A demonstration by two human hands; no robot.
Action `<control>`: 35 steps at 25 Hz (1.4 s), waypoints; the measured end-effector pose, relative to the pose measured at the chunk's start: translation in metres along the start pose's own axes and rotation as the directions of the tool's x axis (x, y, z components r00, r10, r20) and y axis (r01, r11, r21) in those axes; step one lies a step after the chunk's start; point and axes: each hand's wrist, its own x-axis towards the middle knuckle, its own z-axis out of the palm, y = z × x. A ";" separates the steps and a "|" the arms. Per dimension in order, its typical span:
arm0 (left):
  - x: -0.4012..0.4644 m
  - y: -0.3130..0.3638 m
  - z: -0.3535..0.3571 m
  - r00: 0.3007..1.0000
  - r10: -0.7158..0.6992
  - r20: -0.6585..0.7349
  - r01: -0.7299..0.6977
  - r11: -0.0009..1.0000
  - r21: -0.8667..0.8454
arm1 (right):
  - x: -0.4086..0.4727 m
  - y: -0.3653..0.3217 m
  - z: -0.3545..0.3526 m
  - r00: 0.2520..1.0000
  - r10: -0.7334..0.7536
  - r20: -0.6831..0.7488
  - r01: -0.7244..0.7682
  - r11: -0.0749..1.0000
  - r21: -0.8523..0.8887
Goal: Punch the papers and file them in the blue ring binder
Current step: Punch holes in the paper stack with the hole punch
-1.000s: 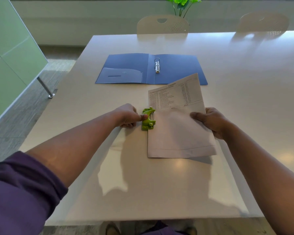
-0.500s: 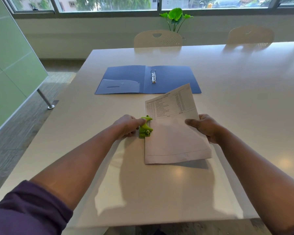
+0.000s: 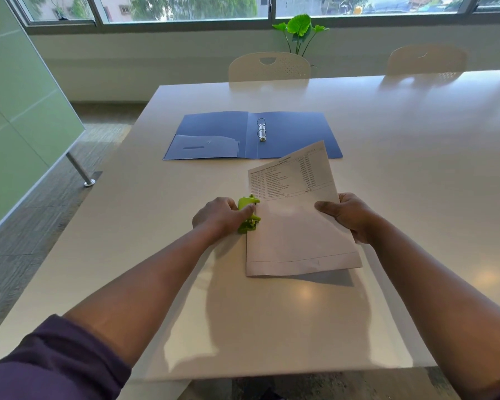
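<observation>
A small green hole punch (image 3: pixel 248 215) sits on the white table (image 3: pixel 272 327), its jaws over the left edge of a stack of printed papers (image 3: pixel 295 226). My left hand (image 3: pixel 221 216) rests on the punch, thumb pressing on its top. My right hand (image 3: pixel 348 216) grips the papers by their right edge and lifts that side slightly off the table. Beyond them the blue ring binder (image 3: pixel 295 134) lies open and flat, its metal rings (image 3: pixel 261 129) standing up at the spine, with a clear pocket on its left cover.
Two pale chairs (image 3: pixel 269 66) stand at the table's far side, with a green plant (image 3: pixel 299 31) behind them under the window. A glass partition (image 3: pixel 20 111) with a metal foot runs along the left. The table's near edge is just below my forearms.
My head has tilted up, so the window and chairs have come into view. Both hands keep their hold on the punch and papers; the papers barely shifted.
</observation>
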 end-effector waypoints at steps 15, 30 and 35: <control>0.002 -0.023 -0.017 0.988 -0.142 0.058 0.153 0.886 -0.438 | -0.005 0.000 -0.007 1.000 0.000 0.002 0.000 1.000 0.017; -0.010 0.100 0.015 0.922 0.171 0.348 0.234 0.468 -0.852 | -0.039 0.000 -0.078 0.988 -0.126 -0.091 0.138 0.979 0.148; -0.014 0.143 0.052 0.940 0.159 0.302 0.204 0.449 -0.870 | -0.047 0.003 -0.125 0.975 -0.128 -0.184 0.127 0.992 -0.016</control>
